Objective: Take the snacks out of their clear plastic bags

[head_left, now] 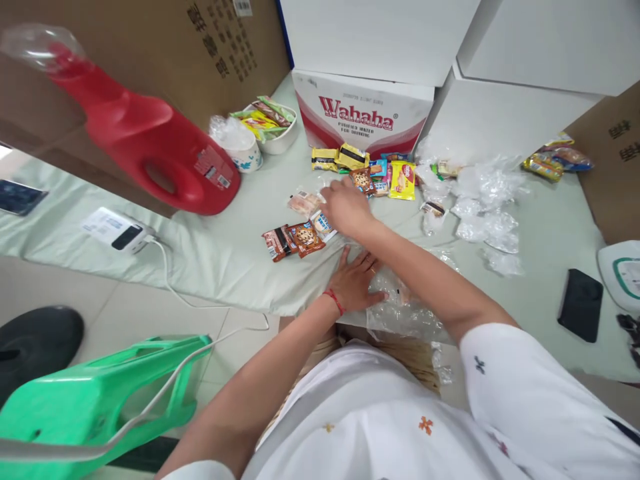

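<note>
Head feed, watched from my distant seat. My left hand (356, 280) (red cord bracelet at the wrist) lies palm down near the front edge of the pale green cloth-covered table (235, 257), fingers apart, beside a crinkled clear plastic bag (403, 310). My right hand (346, 205) reaches beyond it, fingers bent down at a small white-and-blue square packet (324, 225); whether they are closed on it, I cannot tell.

That packet sits at the right end of a short row, next to a brown cookie-printed packet (306, 239) and a dark brown packet with a white label (278, 243). Just behind: a pinkish clear-wrapped packet (303, 202). Farther back, a bright yellow rectangular packet (403, 180) lies before a red-and-white cardboard Wahaha carton (365, 110). Right of it, rumpled clear plastic bags (487, 207) lie heaped.
</note>
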Available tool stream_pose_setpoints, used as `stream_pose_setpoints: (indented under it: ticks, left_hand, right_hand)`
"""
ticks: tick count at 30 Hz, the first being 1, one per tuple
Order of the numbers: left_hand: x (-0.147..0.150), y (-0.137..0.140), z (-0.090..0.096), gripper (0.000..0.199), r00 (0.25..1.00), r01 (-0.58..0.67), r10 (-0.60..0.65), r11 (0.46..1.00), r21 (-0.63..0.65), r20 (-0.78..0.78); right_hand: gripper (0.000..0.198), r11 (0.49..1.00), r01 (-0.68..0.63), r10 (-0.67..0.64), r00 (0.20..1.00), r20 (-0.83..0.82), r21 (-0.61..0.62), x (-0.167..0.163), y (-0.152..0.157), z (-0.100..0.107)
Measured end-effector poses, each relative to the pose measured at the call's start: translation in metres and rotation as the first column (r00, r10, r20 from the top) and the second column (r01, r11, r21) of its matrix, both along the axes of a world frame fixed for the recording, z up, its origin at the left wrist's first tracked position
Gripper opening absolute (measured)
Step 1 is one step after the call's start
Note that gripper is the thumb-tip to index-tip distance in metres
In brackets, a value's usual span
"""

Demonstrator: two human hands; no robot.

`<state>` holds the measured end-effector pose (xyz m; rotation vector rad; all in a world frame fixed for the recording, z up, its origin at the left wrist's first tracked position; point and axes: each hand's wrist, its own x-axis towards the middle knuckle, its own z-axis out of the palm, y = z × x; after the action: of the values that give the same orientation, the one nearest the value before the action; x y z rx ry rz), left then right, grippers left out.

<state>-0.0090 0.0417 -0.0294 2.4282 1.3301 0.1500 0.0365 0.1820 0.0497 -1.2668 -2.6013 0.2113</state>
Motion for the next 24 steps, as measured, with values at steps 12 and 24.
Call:
stream_pose_setpoints:
  ticks: [12,24]
  left_hand:
    - [0.0,0.001,-0.002,0.084,1.0,-0.014,0.014,1.0,0.005,0.015]
    - [-0.003,-0.001,-0.005,0.085,1.0,-0.007,0.006,1.0,0.008,0.014]
  right_hand:
    - [0.029,0.989,-0.132,0.135,0.99,-0.031,0.068,-0.024,0.013,0.014]
    - [0.029,0.976,0.204,-0.156,0.892,-0.424,0.071,0.245,-0.17,-0.021]
